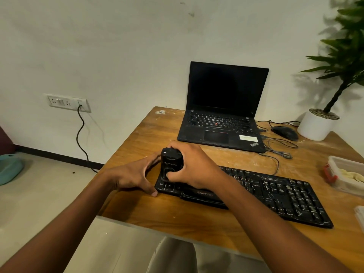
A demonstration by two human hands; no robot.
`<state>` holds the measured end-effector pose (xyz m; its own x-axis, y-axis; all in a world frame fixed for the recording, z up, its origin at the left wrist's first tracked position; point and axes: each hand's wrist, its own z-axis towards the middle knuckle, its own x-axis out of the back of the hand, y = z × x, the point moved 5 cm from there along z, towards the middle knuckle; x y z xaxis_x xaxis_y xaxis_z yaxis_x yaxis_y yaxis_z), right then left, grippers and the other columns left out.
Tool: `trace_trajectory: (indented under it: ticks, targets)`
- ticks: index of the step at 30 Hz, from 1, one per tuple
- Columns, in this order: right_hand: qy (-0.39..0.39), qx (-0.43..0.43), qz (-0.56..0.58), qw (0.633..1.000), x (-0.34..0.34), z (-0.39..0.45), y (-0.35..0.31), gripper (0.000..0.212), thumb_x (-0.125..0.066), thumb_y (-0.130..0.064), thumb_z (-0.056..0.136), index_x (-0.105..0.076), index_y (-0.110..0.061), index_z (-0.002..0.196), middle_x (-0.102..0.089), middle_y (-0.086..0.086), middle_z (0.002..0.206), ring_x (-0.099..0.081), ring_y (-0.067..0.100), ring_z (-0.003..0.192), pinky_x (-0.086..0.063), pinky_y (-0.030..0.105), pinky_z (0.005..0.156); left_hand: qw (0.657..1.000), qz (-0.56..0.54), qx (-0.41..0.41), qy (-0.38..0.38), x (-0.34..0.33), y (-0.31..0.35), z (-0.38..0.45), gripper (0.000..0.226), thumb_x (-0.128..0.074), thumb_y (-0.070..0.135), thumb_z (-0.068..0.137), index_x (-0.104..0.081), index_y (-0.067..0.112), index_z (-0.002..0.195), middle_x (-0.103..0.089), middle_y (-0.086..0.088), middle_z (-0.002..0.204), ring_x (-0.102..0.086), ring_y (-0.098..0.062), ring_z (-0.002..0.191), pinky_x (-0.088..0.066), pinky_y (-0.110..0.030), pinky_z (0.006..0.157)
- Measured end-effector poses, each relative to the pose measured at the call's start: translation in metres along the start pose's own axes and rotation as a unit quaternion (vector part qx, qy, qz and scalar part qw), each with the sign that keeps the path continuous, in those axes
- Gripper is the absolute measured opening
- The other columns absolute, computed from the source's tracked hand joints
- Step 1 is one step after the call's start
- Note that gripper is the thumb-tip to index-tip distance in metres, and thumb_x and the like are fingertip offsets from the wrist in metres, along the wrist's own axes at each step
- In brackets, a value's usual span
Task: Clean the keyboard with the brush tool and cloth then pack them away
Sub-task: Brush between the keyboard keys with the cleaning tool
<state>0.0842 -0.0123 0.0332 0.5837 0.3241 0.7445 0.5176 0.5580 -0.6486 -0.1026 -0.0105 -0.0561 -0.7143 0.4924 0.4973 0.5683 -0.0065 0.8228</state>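
A black keyboard [275, 196] streaked with white dust lies at an angle on the wooden table [149, 138]. My right hand [195, 166] grips a black brush tool [171, 161], which stands upright on the keyboard's left end. My left hand [134, 174] rests at the keyboard's left edge, fingers fairly straight, thumb tip on the table by the front corner and fingertips near the tool. The brush end under the tool is hidden. I see no cloth that I can name for sure.
An open black laptop [222, 123] stands behind the keyboard. To its right lie a black mouse [285, 133] with loose cables and a white plant pot [315, 125]. A clear plastic box [346, 174] sits at the right edge. A wall socket [67, 102] with a cable is at the left.
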Motion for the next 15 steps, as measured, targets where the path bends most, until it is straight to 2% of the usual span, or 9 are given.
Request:
trace_trajectory:
  ticks: [3, 4, 6, 7, 9, 10, 13, 15]
  targets:
    - [-0.021, 0.003, 0.022, 1.000, -0.014, -0.002, -0.001, 0.049, -0.088, -0.020, 0.075, -0.060, -0.030, 0.114, -0.067, -0.010, 0.100, -0.066, 0.009, 0.089, -0.062, 0.035, 0.076, 1.000, 0.006, 0.002, 0.001, 0.000, -0.002, 0.000, 0.110, -0.095, 0.013, 0.068, -0.030, 0.039, 0.152, -0.052, 0.032, 0.142, -0.046, 0.009, 0.134, -0.037, -0.015, 0.112]
    - [-0.034, 0.006, 0.013, 0.999, -0.016, -0.003, 0.000, 0.052, -0.089, -0.021, 0.075, -0.060, -0.031, 0.117, -0.067, -0.011, 0.102, -0.066, 0.009, 0.090, -0.062, 0.034, 0.077, 1.000, 0.004, 0.002, 0.003, 0.000, -0.001, 0.000, 0.113, -0.096, 0.015, 0.066, -0.029, 0.038, 0.154, -0.051, 0.030, 0.144, -0.045, 0.006, 0.135, -0.037, -0.019, 0.115]
    - [-0.054, 0.006, -0.015, 0.998, -0.013, -0.004, 0.003, 0.059, -0.090, -0.023, 0.074, -0.058, -0.033, 0.122, -0.066, -0.013, 0.103, -0.065, 0.008, 0.091, -0.059, 0.029, 0.075, 1.000, -0.002, 0.003, 0.004, 0.001, 0.000, -0.001, 0.130, -0.099, 0.023, 0.063, -0.017, 0.037, 0.162, -0.040, 0.020, 0.158, -0.036, -0.003, 0.146, -0.030, -0.031, 0.124]
    - [-0.064, 0.005, -0.035, 0.997, -0.010, -0.005, 0.004, 0.061, -0.090, -0.023, 0.073, -0.058, -0.034, 0.124, -0.065, -0.015, 0.102, -0.064, 0.007, 0.091, -0.056, 0.025, 0.072, 1.000, -0.008, 0.004, -0.002, 0.001, 0.000, -0.001, 0.135, -0.100, 0.024, 0.062, -0.011, 0.039, 0.163, -0.033, 0.018, 0.163, -0.032, -0.005, 0.150, -0.028, -0.032, 0.126]
    - [-0.074, 0.009, -0.075, 0.994, -0.002, -0.005, 0.003, 0.061, -0.089, -0.022, 0.073, -0.058, -0.035, 0.123, -0.062, -0.018, 0.099, -0.062, 0.006, 0.089, -0.052, 0.021, 0.069, 1.000, -0.012, 0.007, -0.004, 0.000, 0.000, -0.002, 0.138, -0.099, 0.021, 0.064, -0.006, 0.038, 0.164, -0.027, 0.017, 0.165, -0.028, -0.005, 0.151, -0.027, -0.025, 0.123]
    - [-0.066, 0.015, -0.088, 0.994, 0.000, -0.005, 0.000, 0.059, -0.089, -0.022, 0.073, -0.058, -0.035, 0.122, -0.062, -0.017, 0.100, -0.061, 0.006, 0.090, -0.054, 0.024, 0.069, 1.000, -0.007, 0.009, -0.001, 0.000, 0.001, -0.002, 0.136, -0.098, 0.019, 0.066, -0.007, 0.036, 0.164, -0.029, 0.016, 0.165, -0.029, -0.006, 0.151, -0.028, -0.021, 0.120]
    - [-0.019, 0.046, -0.083, 0.995, 0.000, -0.004, -0.007, 0.053, -0.086, -0.023, 0.075, -0.058, -0.035, 0.118, -0.066, -0.014, 0.099, -0.063, 0.008, 0.086, -0.060, 0.036, 0.072, 1.000, 0.005, 0.015, 0.012, 0.000, 0.003, -0.002, 0.119, -0.095, 0.012, 0.068, -0.021, 0.030, 0.160, -0.041, 0.017, 0.155, -0.040, -0.003, 0.142, -0.033, -0.013, 0.111]
    - [-0.014, 0.070, -0.068, 0.995, -0.009, -0.006, -0.010, 0.053, -0.084, -0.023, 0.076, -0.058, -0.034, 0.121, -0.068, -0.011, 0.099, -0.064, 0.009, 0.084, -0.059, 0.035, 0.071, 1.000, 0.014, 0.018, 0.019, 0.000, 0.003, -0.001, 0.103, -0.094, 0.008, 0.069, -0.034, 0.037, 0.148, -0.053, 0.019, 0.142, -0.050, 0.001, 0.130, -0.038, -0.015, 0.109]
